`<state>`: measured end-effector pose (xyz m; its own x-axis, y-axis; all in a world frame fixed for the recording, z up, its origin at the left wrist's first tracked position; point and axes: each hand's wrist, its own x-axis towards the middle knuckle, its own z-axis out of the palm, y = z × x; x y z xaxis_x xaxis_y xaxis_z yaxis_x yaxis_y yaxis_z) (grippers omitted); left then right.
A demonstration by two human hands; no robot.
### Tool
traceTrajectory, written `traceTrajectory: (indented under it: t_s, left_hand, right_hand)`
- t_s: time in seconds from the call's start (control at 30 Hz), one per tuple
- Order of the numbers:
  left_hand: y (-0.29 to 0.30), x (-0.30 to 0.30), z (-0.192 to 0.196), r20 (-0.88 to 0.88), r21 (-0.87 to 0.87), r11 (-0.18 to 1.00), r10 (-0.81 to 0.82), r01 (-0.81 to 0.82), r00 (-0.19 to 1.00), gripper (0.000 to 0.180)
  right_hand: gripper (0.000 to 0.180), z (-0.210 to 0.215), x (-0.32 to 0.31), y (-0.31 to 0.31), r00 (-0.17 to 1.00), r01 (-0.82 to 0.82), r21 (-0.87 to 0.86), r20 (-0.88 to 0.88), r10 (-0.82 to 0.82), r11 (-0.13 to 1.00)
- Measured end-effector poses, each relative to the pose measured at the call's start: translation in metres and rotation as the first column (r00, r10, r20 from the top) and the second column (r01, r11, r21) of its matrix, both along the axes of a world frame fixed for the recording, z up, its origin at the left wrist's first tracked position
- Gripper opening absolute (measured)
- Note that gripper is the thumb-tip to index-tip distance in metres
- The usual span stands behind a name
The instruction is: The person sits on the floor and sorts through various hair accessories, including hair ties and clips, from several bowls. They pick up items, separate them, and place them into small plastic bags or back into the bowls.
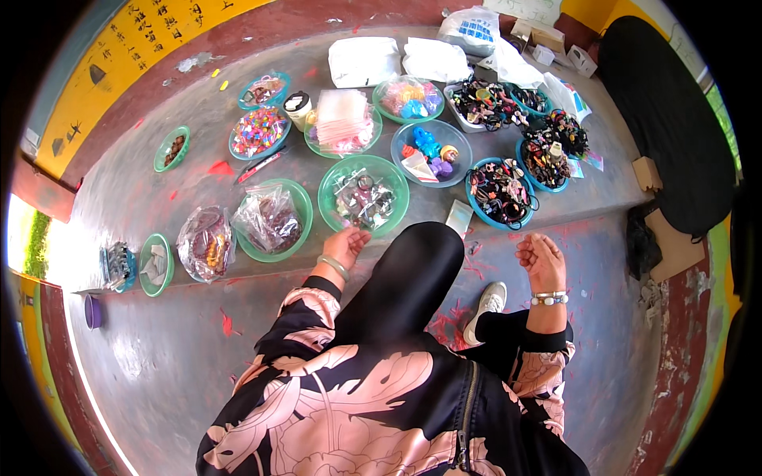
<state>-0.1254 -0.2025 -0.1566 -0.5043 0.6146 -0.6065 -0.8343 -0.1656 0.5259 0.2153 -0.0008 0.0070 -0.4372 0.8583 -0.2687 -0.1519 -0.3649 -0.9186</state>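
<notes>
Reaching left hand (345, 246) at green bowl (363, 194) rim; right hand (541, 260) raised, loosely curled

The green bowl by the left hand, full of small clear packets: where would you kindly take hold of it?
Probably the near rim of the green bowl, from the person's side: the left hand is already there, that edge is bare, and other bowls crowd its far side.

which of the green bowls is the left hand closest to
The green bowl of small clear-wrapped pieces, straight ahead of the knee. The left hand reaches just under its near rim; the green bowl with the plastic bag sits further left.
</notes>
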Motion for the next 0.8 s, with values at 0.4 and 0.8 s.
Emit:
traceTrajectory:
  t_s: [0.4, 0.8]
  left_hand:
    - [0.124, 0.067, 0.214, -0.463, 0.286, 0.944, -0.014, 0.165, 0.886, 0.028]
    - [0.232, 0.121, -0.021, -0.809, -0.474, 0.865, -0.502, 0.164, 0.306, 0.021]
  right_hand:
    - [0.026, 0.038, -0.048, 0.049, 0.996, 0.078, 0.102, -0.051, -0.073, 0.992]
    - [0.027, 0.043, -0.02, 0.062, 0.993, 0.077, 0.028, -0.089, -0.074, 0.997]
